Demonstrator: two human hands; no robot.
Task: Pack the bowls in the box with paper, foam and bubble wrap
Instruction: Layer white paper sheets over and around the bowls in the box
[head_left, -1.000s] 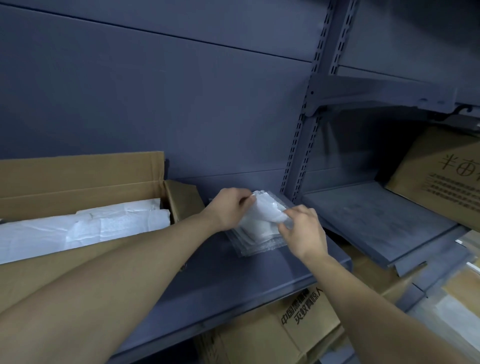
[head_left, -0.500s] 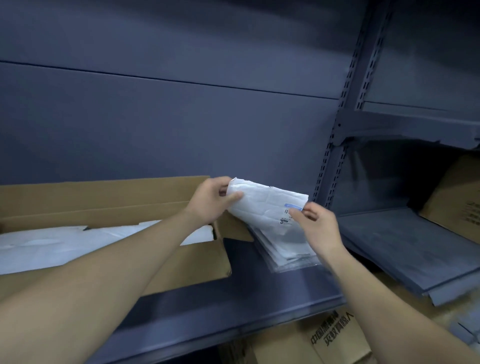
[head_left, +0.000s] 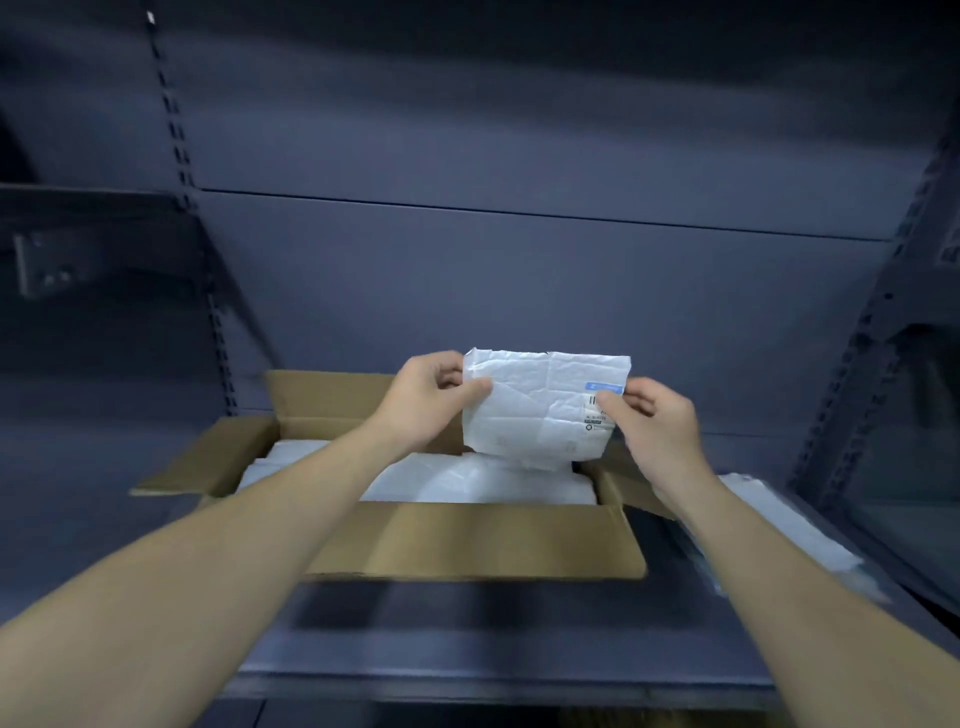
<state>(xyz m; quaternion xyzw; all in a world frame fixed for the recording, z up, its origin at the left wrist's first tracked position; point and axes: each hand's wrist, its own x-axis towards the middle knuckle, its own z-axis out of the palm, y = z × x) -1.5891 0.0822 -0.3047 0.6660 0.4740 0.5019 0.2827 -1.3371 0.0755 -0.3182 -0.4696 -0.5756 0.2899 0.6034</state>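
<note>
You stand at a dark metal shelf (head_left: 467, 623) with a slotted back wall. The open cardboard box (head_left: 467, 540) sits on it, white padding (head_left: 467, 486) inside. Your left hand (head_left: 431, 395) and right hand (head_left: 657, 421) pinch a creased white paper (head_left: 540, 410) above the box; half a second ago it was right of the box, over the clear bags (head_left: 789, 525).

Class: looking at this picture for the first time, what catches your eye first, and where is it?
A crumpled white paper held up at centre, pinched by the left hand and right hand. Below it, an open cardboard box with white padding sits on a dark shelf.
</note>
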